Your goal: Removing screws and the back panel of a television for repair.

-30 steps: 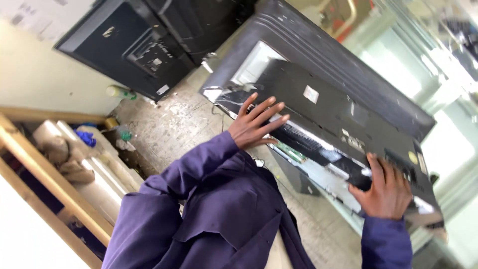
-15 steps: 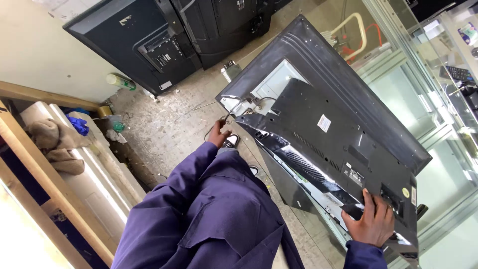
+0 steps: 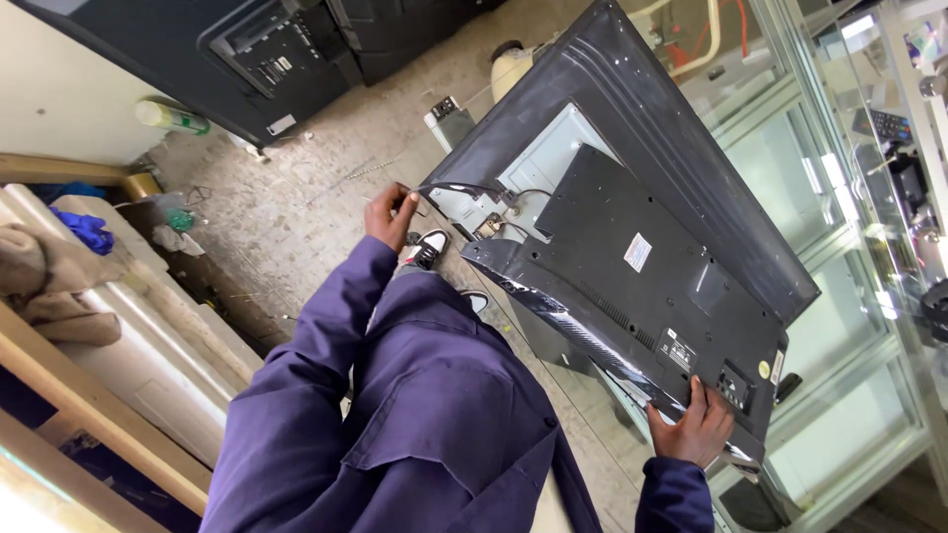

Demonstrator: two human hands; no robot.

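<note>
Head view shows the right hand (image 3: 694, 431) clasping the tilted television (image 3: 632, 247) edge to steady it, the left hand (image 3: 389, 213) pinching its black cable (image 3: 456, 188).

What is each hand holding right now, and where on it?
Left hand pinches the black cable near its end. Right hand grips the television by its lower edge.

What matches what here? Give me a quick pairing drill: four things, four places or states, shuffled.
Things:
1. left hand
2. right hand
3. black cable
4. green bottle

Places or states:
A. lying by the wall on the floor
B. gripping the lower edge of the television
C. pinching the cable
D. running from the television's back to a hand

Pairs: 1-C, 2-B, 3-D, 4-A
</note>
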